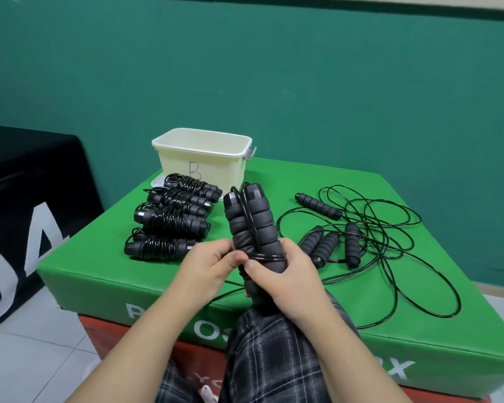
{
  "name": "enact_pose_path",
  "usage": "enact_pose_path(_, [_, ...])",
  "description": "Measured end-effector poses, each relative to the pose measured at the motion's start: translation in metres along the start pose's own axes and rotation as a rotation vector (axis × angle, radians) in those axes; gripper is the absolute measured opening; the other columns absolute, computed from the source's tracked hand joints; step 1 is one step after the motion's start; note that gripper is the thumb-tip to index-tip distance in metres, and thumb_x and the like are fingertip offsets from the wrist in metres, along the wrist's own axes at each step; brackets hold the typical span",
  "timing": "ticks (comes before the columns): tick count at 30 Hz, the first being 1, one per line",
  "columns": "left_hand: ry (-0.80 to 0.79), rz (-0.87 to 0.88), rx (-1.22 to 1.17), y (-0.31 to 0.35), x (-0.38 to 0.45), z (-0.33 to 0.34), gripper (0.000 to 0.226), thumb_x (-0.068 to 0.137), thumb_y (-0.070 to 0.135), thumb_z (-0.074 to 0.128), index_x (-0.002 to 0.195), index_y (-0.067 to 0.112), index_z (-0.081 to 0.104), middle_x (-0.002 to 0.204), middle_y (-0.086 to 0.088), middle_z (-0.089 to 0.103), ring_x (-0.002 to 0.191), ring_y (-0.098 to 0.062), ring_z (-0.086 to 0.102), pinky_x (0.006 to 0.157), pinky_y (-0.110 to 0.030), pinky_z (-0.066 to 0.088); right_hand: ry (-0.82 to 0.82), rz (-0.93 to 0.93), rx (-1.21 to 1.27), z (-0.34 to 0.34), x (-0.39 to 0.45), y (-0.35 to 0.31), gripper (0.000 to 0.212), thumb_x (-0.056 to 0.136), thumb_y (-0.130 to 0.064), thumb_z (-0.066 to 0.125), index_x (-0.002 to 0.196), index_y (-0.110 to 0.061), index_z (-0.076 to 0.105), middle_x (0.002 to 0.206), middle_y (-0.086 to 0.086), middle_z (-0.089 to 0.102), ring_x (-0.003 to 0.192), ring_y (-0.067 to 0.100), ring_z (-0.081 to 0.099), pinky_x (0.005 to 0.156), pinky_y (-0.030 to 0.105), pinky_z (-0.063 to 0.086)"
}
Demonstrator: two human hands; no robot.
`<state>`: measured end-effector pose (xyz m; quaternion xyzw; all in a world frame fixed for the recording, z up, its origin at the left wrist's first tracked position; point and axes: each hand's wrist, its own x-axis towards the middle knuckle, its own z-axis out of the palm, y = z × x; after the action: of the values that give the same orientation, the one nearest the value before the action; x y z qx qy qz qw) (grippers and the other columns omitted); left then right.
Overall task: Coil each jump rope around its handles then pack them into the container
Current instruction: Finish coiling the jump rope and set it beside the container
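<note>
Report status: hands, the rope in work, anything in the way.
Both hands, left and right, grip paired handles, first cord turns on. Coiled ropes beside container, none visibly packed. Loose ropes sprawl right, nothing blocking.

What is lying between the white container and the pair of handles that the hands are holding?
In the head view, a row of coiled jump ropes lies on the green mat between the container and the held handles, slightly left of the direct line.
</note>
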<state>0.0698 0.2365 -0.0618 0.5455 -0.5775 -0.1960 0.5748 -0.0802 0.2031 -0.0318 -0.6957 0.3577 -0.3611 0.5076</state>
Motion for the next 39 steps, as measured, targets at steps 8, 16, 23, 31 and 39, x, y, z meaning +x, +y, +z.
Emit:
enact_pose_path(8, [0.079, 0.004, -0.016, -0.001, -0.009, 0.01, 0.05, 0.074, 0.082, 0.037, 0.057, 0.039, 0.056, 0.061, 0.016, 0.046, 0.054, 0.003, 0.038, 0.052, -0.013, 0.028, -0.001, 0.012, 0.15, -0.003, 0.002, 0.001, 0.03, 0.07, -0.04, 0.073, 0.091, -0.021, 0.061, 0.076, 0.002, 0.069, 0.071, 0.024, 0.066, 0.064, 0.042, 0.059])
enact_pose_path(16, [0.31, -0.121, -0.034, 0.023, -0.014, 0.015, 0.031, 0.074, 0.048, 0.056, 0.046, 0.036, 0.062, 0.048, 0.014, 0.044, 0.048, -0.001, 0.036, 0.049, -0.015, 0.025, 0.326, -0.318, -0.175, 0.004, 0.001, 0.012, 0.031, 0.081, -0.042, 0.071, 0.099, -0.045, 0.047, 0.107, -0.017, 0.05, 0.089, -0.003, 0.055, 0.078, 0.01, 0.043])
enact_pose_path(23, [0.431, -0.157, 0.094, 0.029, -0.02, 0.015, 0.028, 0.065, 0.057, 0.058, 0.057, 0.033, 0.068, 0.062, 0.005, 0.065, 0.059, -0.006, 0.054, 0.056, -0.021, 0.038, 0.245, -0.452, -0.466, 0.008, 0.001, 0.016, 0.052, 0.089, -0.049, 0.038, 0.123, -0.017, 0.061, 0.116, -0.008, 0.051, 0.107, -0.006, 0.041, 0.093, -0.002, 0.022])
enact_pose_path(31, [0.401, 0.01, 0.367, 0.017, -0.023, 0.007, 0.044, 0.084, 0.051, 0.055, 0.051, 0.02, 0.059, 0.053, 0.002, 0.048, 0.063, -0.011, 0.049, 0.056, -0.025, 0.034, 0.176, -0.329, -0.656, 0.011, 0.002, 0.015, 0.077, 0.079, -0.059, 0.061, 0.142, -0.019, 0.043, 0.12, -0.003, 0.045, 0.116, 0.013, 0.042, 0.094, 0.02, 0.032])
enact_pose_path(39, [0.282, 0.042, 0.18, 0.024, -0.023, 0.018, 0.027, 0.091, 0.033, 0.046, 0.091, 0.021, 0.07, 0.069, 0.022, 0.053, 0.065, 0.002, 0.05, 0.059, -0.008, 0.034, 0.219, -0.242, -0.475, 0.003, -0.002, 0.009, 0.058, 0.091, -0.041, 0.057, 0.144, -0.023, 0.04, 0.111, -0.013, 0.045, 0.096, -0.008, 0.036, 0.078, 0.007, 0.026])
